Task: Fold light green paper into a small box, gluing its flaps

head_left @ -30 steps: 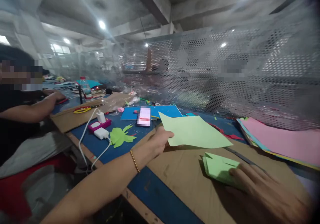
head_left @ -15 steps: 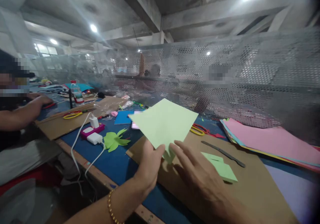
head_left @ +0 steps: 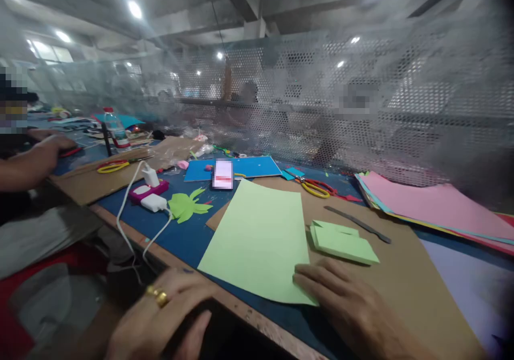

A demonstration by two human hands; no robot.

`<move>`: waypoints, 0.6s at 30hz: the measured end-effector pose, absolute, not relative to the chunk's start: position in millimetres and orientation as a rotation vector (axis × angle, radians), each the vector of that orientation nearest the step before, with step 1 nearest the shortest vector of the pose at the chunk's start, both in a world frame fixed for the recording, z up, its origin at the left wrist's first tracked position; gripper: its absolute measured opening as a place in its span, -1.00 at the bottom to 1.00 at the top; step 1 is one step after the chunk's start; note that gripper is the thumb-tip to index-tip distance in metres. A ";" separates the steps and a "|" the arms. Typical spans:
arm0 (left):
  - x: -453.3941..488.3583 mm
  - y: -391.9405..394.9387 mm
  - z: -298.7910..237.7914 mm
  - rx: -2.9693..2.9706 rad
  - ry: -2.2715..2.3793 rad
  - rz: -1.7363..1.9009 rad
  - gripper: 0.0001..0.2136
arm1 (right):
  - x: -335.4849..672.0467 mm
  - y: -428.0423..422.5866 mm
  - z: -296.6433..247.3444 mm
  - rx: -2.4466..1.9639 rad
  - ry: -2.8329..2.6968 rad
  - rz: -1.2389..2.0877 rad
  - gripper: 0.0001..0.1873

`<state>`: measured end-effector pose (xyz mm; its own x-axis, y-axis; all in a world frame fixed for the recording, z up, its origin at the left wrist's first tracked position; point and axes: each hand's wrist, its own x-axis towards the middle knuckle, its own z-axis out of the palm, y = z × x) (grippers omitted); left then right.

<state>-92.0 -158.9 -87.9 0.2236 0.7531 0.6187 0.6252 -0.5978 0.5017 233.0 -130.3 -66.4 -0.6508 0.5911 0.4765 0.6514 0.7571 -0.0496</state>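
Observation:
A light green paper sheet (head_left: 259, 239) lies flat on the brown cardboard mat (head_left: 405, 274) and juts over the blue table. My right hand (head_left: 349, 309) rests on the sheet's near right corner with its fingers stretched flat. My left hand (head_left: 160, 322), with a gold ring, lies spread at the table's near edge, off the sheet and holding nothing. A folded green paper piece (head_left: 343, 240) sits just right of the sheet.
Scissors (head_left: 315, 187), a dark flat tool (head_left: 357, 223), a stack of pink and coloured sheets (head_left: 437, 207), a phone (head_left: 223, 174), a blue sheet (head_left: 252, 166), a green cutout (head_left: 188, 206) and a charger with cable (head_left: 150, 197) lie around. Another person's arm (head_left: 28, 159) works at left. Perforated metal screen behind.
The green sheet, held up in both hands earlier, now lies flat on the mat. My left hand let go and dropped to the table edge; my right hand presses the corner.

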 end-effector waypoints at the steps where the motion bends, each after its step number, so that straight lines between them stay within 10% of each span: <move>1: -95.3 -155.2 -82.9 2.505 1.401 1.367 -0.67 | 233.9 -132.1 -66.1 -0.969 -2.490 -0.167 -0.62; 8: -92.7 -106.1 -78.9 2.753 1.203 0.778 -0.55 | 238.9 -137.2 -64.8 -1.037 -2.421 -0.149 -0.58; 18: -14.9 -112.8 -84.3 3.003 0.901 1.250 -0.74 | 195.0 -134.8 -67.6 -0.821 -2.407 0.015 -0.74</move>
